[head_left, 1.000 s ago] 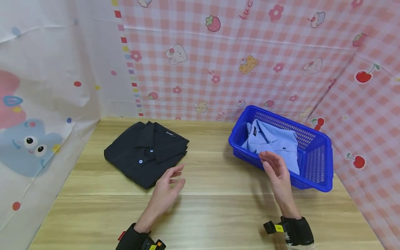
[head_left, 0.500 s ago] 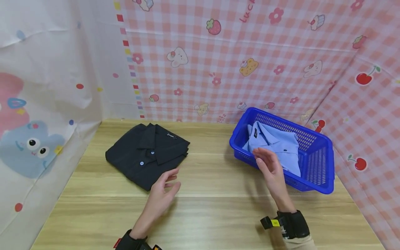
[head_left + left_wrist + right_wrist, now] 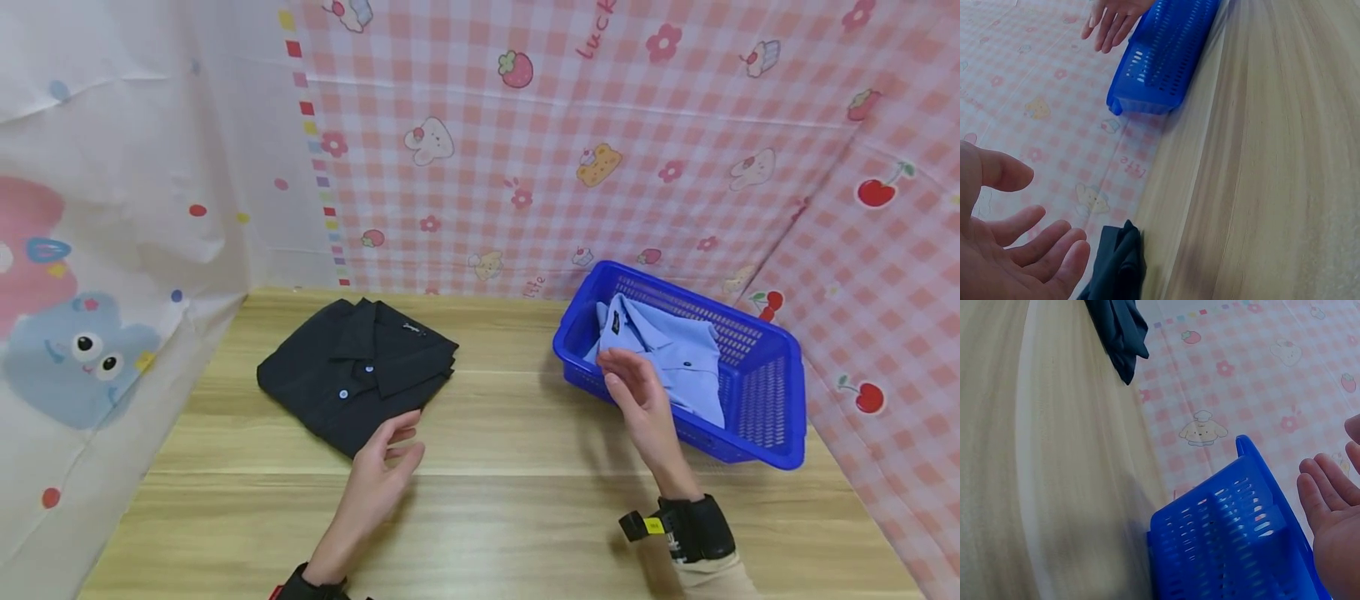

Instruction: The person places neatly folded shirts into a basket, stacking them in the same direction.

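On the left of the table lies a folded black shirt, collar up, with pale buttons. My left hand is held near its front corner, fingers loosely bent and holding nothing. A folded light blue shirt lies inside a blue plastic basket at the right. Over the basket's near left rim is my right hand, fingers relaxed, nothing in it; it overlaps part of the blue shirt in the head view. The left wrist view shows the black shirt just beyond my left fingertips.
The wooden table runs up to a pink checked cloth at the back and right. A white cloth with cartoon figures hangs along the left side. The basket stands close to the right cloth.
Both hands have drifted slightly left and toward me, the right one away from the middle of the blue shirt. The whole head view has shifted a little. Both shirts and the basket stay put.
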A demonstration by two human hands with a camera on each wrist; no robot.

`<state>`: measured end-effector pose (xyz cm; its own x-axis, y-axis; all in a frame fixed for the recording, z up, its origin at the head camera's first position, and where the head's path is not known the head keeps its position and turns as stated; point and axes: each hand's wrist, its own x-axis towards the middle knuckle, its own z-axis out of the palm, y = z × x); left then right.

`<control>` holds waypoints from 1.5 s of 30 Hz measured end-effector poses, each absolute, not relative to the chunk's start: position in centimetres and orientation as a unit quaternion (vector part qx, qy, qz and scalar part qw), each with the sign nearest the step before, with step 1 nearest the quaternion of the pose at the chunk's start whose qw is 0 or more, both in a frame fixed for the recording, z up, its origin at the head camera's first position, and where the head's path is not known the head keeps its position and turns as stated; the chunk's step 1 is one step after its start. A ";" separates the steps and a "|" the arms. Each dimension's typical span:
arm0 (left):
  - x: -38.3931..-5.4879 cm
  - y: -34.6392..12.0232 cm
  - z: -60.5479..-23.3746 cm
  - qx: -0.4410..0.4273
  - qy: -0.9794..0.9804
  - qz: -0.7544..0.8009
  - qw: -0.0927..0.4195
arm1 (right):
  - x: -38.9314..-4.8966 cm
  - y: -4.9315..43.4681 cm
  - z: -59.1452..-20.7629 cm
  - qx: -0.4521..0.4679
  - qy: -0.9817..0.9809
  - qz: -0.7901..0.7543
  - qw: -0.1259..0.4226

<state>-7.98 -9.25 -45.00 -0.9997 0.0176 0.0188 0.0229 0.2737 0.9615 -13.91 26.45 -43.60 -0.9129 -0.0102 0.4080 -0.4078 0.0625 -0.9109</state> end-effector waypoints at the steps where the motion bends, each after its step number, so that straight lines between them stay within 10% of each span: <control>1: -7.9 -9.3 -45.0 -0.011 -0.797 -0.604 0.002 | -14.0 26.4 -43.5 0.148 -0.714 0.668 0.148; 45: -5.7 -10.8 -45.9 0.019 -0.796 -0.604 0.018 | -17.4 23.5 -43.6 0.162 -0.715 0.669 0.121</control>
